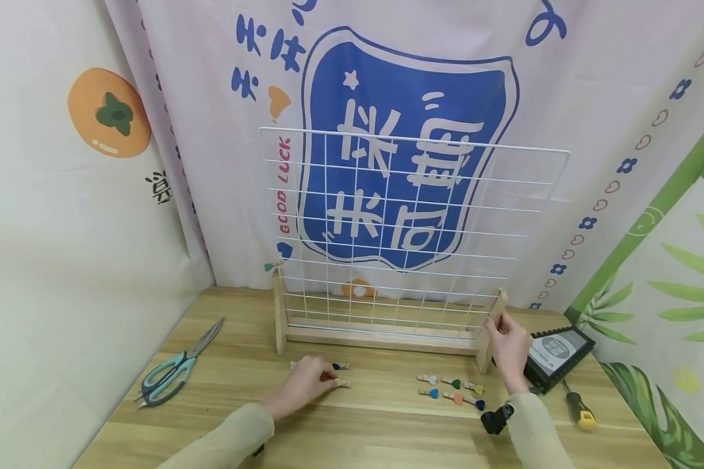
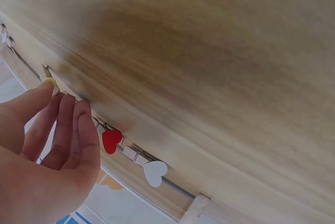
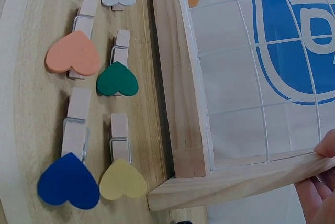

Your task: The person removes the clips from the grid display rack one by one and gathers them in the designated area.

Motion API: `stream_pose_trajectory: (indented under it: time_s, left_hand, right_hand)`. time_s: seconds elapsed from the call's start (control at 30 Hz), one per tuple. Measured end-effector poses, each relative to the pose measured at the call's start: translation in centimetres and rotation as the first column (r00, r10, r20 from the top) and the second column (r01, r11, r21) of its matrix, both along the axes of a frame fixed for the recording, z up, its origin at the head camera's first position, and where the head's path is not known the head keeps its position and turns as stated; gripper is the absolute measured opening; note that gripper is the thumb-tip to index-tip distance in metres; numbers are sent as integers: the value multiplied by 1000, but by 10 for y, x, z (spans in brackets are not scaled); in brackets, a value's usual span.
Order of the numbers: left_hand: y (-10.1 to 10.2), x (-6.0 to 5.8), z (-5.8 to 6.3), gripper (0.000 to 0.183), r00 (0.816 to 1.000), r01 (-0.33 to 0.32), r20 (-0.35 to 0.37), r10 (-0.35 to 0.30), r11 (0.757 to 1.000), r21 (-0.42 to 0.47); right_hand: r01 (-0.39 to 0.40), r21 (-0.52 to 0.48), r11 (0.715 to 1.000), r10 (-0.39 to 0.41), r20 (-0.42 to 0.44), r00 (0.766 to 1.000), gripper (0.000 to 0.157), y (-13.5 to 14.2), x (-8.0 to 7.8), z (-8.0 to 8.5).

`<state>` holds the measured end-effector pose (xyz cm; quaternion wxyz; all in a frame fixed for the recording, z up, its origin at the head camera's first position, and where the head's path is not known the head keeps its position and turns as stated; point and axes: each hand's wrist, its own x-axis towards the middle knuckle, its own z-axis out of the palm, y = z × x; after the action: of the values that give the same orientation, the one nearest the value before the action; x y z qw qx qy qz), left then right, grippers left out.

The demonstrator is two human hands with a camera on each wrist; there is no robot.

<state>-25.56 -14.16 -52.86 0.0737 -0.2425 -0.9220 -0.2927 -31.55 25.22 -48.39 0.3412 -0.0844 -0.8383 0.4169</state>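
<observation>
My left hand [image 1: 305,386] is low over the table and pinches a small wooden clothespin [image 1: 343,383] between thumb and fingertips. Beside those fingers in the left wrist view lie a clothespin with a red heart [image 2: 112,141] and one with a white heart [image 2: 155,173]. A white wire grid [image 1: 390,215] stands upright in a wooden stand [image 1: 381,339]. Thumb and fingers of my right hand [image 1: 509,345] grip the stand's right upright [image 3: 246,185]. A teal-hearted clip [image 1: 270,266] sits at the top of the left upright.
Clothespins with hearts, among them orange [image 3: 73,54], green [image 3: 118,79], blue [image 3: 68,182] and yellow [image 3: 123,178], lie in two rows before the stand's right end. Scissors [image 1: 178,368] lie at left. A black case [image 1: 560,352] and a screwdriver [image 1: 578,407] are at right.
</observation>
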Motion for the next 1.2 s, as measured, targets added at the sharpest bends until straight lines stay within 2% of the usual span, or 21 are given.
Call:
stream_pose_trajectory:
  time_s: [0.3, 0.43, 0.57, 0.73, 0.83, 0.97, 1.07, 1.2]
  left_hand:
    - [-1, -2, -2, 6, 1000, 7, 6, -7, 1000, 5]
    - [-4, -4, 4, 6, 1000, -5, -13, 6, 999, 34]
    - [-13, -7, 25, 5, 998, -53, -43, 56, 996, 78]
    - [-37, -17, 65, 11, 983, -172, -27, 179, 970, 173]
    - [-56, -22, 88, 15, 963, -232, -88, 256, 948, 217]
    - [-82, -29, 112, 16, 912, -288, -224, 343, 926, 244]
    - [-97, -33, 124, 17, 868, -341, -281, 410, 903, 263]
    - [-111, -39, 135, 19, 835, -381, -300, 462, 878, 292]
  right_hand:
    - [-10, 3, 1000, 10, -18, 1000, 26, 1, -1, -1]
    - [-1, 2, 1000, 1, -8, 1000, 25, 1, -1, -1]
    - [5, 7, 1000, -5, 4, 1000, 24, 1, -2, -2]
    - [3, 11, 1000, -3, -1, 1000, 24, 1, -2, -2]
    - [2, 4, 1000, -2, 2, 1000, 24, 1, -2, -2]
    - [6, 1, 1000, -6, 9, 1000, 24, 1, -2, -2]
    - [5, -1, 1000, -5, 6, 1000, 24, 0, -2, -2]
    - [4, 1, 1000, -4, 6, 1000, 24, 0, -1, -2]
